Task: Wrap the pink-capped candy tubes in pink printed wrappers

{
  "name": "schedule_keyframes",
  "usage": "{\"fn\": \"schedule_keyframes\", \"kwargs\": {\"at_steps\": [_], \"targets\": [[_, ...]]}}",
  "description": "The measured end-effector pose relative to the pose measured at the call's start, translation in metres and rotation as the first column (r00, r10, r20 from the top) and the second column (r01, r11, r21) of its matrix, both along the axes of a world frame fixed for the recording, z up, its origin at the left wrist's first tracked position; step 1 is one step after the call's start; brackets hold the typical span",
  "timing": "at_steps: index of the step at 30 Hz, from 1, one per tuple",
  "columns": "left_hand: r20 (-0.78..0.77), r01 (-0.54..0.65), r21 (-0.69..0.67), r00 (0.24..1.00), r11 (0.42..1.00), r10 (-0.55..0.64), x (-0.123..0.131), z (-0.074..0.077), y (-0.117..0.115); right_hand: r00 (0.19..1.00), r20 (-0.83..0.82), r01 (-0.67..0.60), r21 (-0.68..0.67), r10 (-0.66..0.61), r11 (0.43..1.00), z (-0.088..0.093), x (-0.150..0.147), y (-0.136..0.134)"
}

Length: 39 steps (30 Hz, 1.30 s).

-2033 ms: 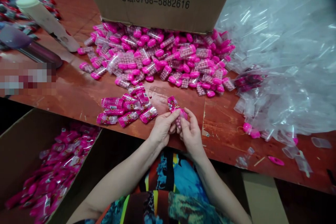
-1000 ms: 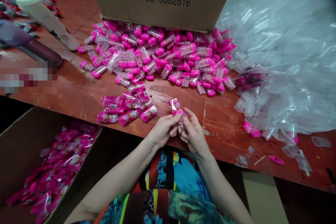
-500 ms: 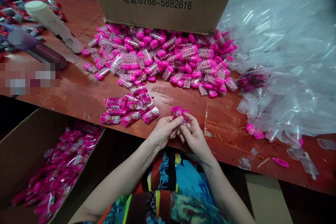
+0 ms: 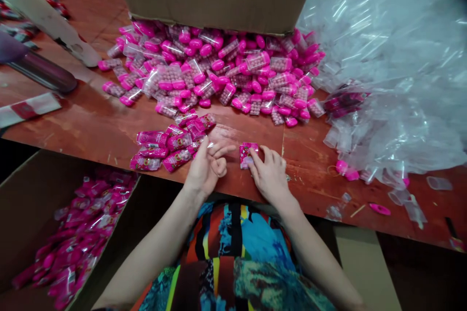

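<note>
My left hand is open, its fingers apart, at the right edge of a small pile of pink wrapped packets on the table. The hand covers part of that pile. My right hand has its thumb and fingertips on a flat pink printed wrapper near the table's front edge. Whether a single wrapper or a stack lies under the fingers I cannot tell. Behind both hands is a large heap of small clear bottles with bright pink caps and pale round candies inside.
A cardboard box stands behind the bottle heap. Down at the left, an open carton holds many pink wrapped packets. Clear plastic bags with empty tubes cover the right side. Two larger bottle-shaped containers, one white, one purple, lean at left.
My hands, together on pink wrappers before, are now apart. The left has moved left to the packet pile and opened; the right keeps a wrapper near the table. The view has shifted slightly.
</note>
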<state>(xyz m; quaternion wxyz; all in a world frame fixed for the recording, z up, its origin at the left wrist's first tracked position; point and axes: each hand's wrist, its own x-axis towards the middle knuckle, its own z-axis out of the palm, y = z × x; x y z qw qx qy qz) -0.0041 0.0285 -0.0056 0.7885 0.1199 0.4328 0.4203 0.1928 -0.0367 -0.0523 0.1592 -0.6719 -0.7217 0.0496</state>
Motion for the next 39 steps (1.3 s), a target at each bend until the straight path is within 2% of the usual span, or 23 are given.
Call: {"fn": "schedule_keyframes", "kwargs": {"at_steps": [2,4,8,11,13,14,15,16,18,19,20,27,30,33,34,36,39], "targets": [[-0.057,0.058,0.046,0.997,0.997,-0.055,0.012,-0.008,-0.01,0.997,0.05,0.048,0.05,-0.051,0.998,-0.008,-0.012,-0.005],[-0.173,0.11,0.109,0.981,0.988,-0.09,0.022,-0.014,-0.019,0.996,0.017,0.086,0.114,-0.089,0.99,-0.013,-0.018,-0.01],[-0.413,0.207,0.198,0.904,0.958,-0.11,0.035,-0.019,-0.027,0.991,-0.078,0.122,0.211,-0.108,0.97,-0.01,-0.014,-0.014],[-0.4,0.278,0.188,0.898,0.942,-0.185,0.041,-0.015,-0.028,0.985,-0.17,0.077,0.258,-0.033,0.963,-0.001,-0.013,-0.014],[-0.356,0.263,0.176,0.915,0.948,-0.188,0.045,-0.012,-0.028,0.941,-0.339,0.087,0.237,-0.001,0.968,0.001,-0.017,-0.012],[-0.351,0.229,0.183,0.924,0.956,-0.154,0.047,-0.011,-0.027,0.885,-0.466,0.111,0.204,-0.003,0.973,0.001,-0.019,-0.01],[-0.358,0.197,0.19,0.926,0.962,-0.119,0.049,-0.012,-0.027,0.788,-0.615,0.139,0.141,-0.023,0.98,-0.001,-0.022,-0.007],[-0.364,0.187,0.198,0.926,0.962,-0.105,0.05,-0.012,-0.026,0.66,-0.748,0.167,0.058,-0.068,0.984,-0.004,-0.024,-0.003],[-0.368,0.189,0.202,0.924,0.961,-0.105,0.052,-0.016,-0.021,0.436,-0.885,0.186,-0.088,-0.163,0.979,-0.009,-0.026,0.006],[-0.371,0.187,0.193,0.923,0.963,-0.105,0.053,-0.017,-0.019,0.375,-0.907,0.185,-0.13,-0.192,0.974,-0.011,-0.026,0.011],[-0.371,0.181,0.18,0.923,0.967,-0.104,0.052,-0.019,-0.016,0.356,-0.913,0.183,-0.143,-0.201,0.973,-0.012,-0.026,0.016],[-0.362,0.116,0.132,0.93,0.984,-0.061,0.038,-0.024,0.002,0.524,-0.845,0.088,-0.069,-0.105,0.994,-0.005,-0.034,0.044],[-0.371,0.049,0.12,0.929,0.992,-0.001,0.028,-0.026,0.007,0.599,-0.8,-0.03,-0.075,-0.042,0.997,0.0,-0.042,0.061],[-0.328,-0.024,0.1,0.943,0.995,0.056,0.021,-0.025,0.011,0.665,-0.744,-0.153,-0.054,0.063,0.987,0.008,-0.044,0.09],[-0.31,-0.036,0.093,0.948,0.995,0.063,0.02,-0.025,0.012,0.696,-0.714,-0.146,-0.026,0.084,0.989,0.011,-0.043,0.104],[-0.28,-0.036,0.085,0.958,0.996,0.059,0.019,-0.024,0.013,0.789,-0.61,-0.046,0.051,0.068,0.998,0.019,-0.042,0.133],[-0.26,-0.014,0.071,0.965,0.997,0.032,0.021,-0.023,0.013,0.945,-0.308,0.157,0.145,-0.106,0.977,0.028,-0.048,0.177]]}}
